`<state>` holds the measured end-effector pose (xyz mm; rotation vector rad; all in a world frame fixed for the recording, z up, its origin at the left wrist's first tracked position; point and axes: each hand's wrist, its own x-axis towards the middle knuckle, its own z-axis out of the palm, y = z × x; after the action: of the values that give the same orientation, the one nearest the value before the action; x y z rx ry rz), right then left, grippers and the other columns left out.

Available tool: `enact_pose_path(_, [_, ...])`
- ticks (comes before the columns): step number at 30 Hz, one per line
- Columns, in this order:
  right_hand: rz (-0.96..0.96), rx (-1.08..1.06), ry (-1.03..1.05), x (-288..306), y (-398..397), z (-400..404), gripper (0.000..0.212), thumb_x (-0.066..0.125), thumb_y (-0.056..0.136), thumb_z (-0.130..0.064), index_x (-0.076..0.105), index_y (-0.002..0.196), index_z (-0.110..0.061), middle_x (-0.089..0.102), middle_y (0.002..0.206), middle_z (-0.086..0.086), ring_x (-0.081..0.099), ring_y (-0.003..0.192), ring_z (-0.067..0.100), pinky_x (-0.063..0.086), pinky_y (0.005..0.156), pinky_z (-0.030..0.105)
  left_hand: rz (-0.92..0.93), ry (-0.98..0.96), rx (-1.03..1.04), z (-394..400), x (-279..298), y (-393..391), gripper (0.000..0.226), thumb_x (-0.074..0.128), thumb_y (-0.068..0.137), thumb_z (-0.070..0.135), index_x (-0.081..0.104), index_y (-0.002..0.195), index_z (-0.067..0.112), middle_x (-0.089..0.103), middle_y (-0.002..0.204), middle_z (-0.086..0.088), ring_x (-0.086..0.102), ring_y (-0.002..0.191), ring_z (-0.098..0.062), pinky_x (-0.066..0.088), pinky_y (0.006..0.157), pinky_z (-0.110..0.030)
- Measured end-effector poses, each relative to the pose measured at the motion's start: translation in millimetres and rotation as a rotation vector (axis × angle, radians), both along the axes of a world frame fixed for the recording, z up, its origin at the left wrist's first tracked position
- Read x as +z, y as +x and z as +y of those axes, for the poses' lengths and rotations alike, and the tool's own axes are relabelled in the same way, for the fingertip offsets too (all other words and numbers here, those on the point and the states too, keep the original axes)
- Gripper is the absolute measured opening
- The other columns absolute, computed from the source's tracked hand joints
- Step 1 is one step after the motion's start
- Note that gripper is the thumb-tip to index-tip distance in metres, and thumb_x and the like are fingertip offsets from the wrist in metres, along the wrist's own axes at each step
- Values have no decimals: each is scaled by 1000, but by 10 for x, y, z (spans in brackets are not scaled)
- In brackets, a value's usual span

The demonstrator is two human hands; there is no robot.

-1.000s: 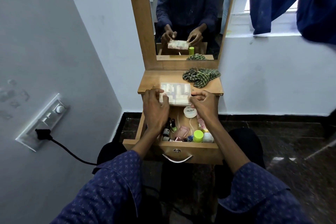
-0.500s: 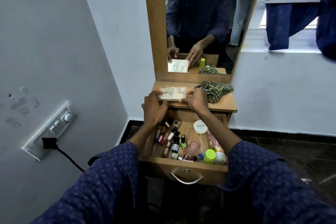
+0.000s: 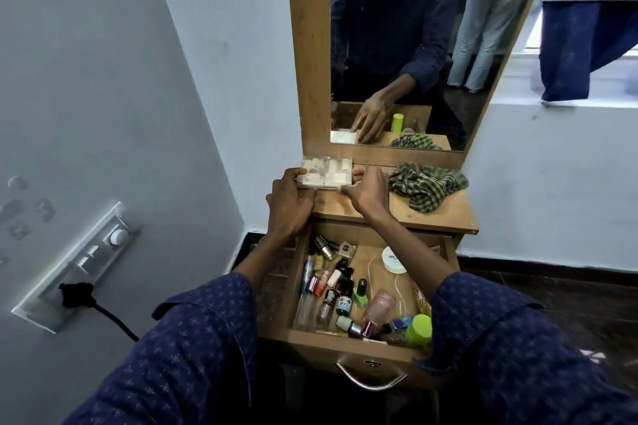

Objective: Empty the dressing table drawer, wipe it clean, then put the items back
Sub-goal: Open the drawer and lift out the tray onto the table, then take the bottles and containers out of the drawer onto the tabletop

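the clear plastic case [image 3: 325, 172], lifted above the drawer [image 3: 345, 335] a second ago, is now set at the back left of the table top [image 3: 431, 214]. it is gripped at its ends by the left hand [image 3: 290, 205] and right hand [image 3: 367, 191], fingers curled. many bottles remain inside, so emptying is judged barely begun.

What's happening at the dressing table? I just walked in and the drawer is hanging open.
A person is emptying the drawer. Both hands, left and right, hold a clear plastic box at the back left of the tabletop, beside a checked cloth. Nail polish bottles and a white round tin remain in the drawer.
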<state>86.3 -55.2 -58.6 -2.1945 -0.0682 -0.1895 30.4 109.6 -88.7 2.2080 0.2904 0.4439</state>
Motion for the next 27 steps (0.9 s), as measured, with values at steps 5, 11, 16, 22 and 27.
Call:
enact_pose_path(5, [-32, 20, -25, -28, -6, 28, 32, 92, 74, -11, 80, 103, -5, 79, 102, 8, 73, 95, 18, 59, 81, 32, 18, -33, -14, 9, -35, -11, 51, 57, 90, 37, 49, 140, 31, 56, 143, -5, 48, 133, -26, 35, 115, -47])
enact_pose_path(11, [-60, 25, -98, -46, -16, 36, 35, 91, 77, -13, 79, 109, -6, 78, 108, 9, 71, 102, 20, 56, 88, 29, 50, -32, -27, 9, -25, -38, 54, 65, 88, 36, 49, 140, 29, 51, 146, -7, 44, 137, -27, 34, 117, -46])
enact_pose_path(16, [-102, 63, -140, -5, -122, -81, 43, 89, 80, -15, 76, 120, -7, 75, 120, 8, 67, 112, 20, 43, 86, 20, 27, 39, -49, -83, 13, -166, 65, 71, 92, 27, 40, 150, 20, 40, 157, -9, 31, 148, -29, 27, 122, -49])
enact_pose_path(22, [-194, 165, -56, -116, -557, -342, 22, 87, 83, -18, 78, 103, -17, 73, 102, -6, 66, 73, 3, 55, 70, 21, -258, 236, -40, -358, -70, -584, 34, 63, 93, 18, 54, 126, 20, 56, 130, 0, 47, 121, -20, 39, 97, -37])
enact_pose_path(27, [-143, 285, -76, -398, -963, -626, 3, 81, 88, -20, 79, 89, -23, 72, 81, -14, 61, 70, -6, 43, 60, 7, -106, 527, -216, -442, -268, -835, 21, 58, 94, 19, 67, 112, 23, 65, 119, 4, 55, 118, -21, 43, 95, -44])
